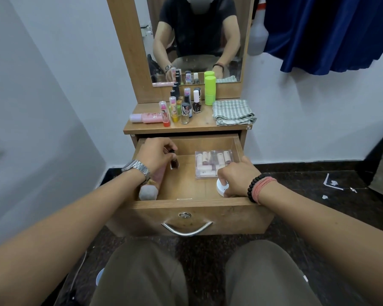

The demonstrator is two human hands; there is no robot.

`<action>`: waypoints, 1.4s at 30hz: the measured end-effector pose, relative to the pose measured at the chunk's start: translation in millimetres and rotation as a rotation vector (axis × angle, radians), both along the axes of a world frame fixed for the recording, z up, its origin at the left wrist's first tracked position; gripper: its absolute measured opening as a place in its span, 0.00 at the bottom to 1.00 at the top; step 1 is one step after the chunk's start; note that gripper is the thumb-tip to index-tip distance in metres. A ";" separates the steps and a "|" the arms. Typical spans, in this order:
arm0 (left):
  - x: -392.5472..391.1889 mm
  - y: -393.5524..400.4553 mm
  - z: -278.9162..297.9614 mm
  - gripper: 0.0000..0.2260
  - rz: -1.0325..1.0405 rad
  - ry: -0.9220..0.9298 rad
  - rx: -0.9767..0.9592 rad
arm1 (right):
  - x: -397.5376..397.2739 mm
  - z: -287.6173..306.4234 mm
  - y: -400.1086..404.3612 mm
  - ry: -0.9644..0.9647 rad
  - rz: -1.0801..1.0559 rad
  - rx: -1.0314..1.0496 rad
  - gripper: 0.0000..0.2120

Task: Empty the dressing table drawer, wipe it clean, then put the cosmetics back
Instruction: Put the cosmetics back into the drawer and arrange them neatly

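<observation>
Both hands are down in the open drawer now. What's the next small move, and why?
Probably lift the small dark bottle that the left hand pinches and stand it among the bottles on the tabletop; the drawer still holds items, so emptying seems unfinished.

The light around me is soft, even and rather dim, with no hard shadows; only a faint shade lies inside the drawer [208, 184] under my forearms. The wide lens bends the walls outward at the edges. My knees and forearms at the bottom look soft and smeared. The mirror [197, 38] shows dull speckles, no glare.
</observation>
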State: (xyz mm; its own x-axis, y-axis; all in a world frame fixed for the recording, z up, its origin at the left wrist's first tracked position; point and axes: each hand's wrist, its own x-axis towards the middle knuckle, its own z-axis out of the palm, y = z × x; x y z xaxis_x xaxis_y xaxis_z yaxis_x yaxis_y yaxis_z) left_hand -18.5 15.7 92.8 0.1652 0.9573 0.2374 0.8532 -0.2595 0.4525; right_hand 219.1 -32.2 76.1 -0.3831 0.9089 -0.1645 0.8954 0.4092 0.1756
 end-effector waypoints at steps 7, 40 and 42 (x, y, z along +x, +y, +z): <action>7.6 32.6 -21.7 0.07 0.124 0.059 0.023 | -1.4 -0.3 0.1 -0.025 0.015 0.020 0.12; -2.6 49.2 66.2 0.17 0.090 0.092 0.342 | 1.1 -4.0 -0.7 -0.010 -0.015 0.011 0.12; -1.4 55.4 66.6 0.16 0.097 0.113 0.306 | 0.7 -4.3 -0.9 -0.013 -0.016 0.013 0.12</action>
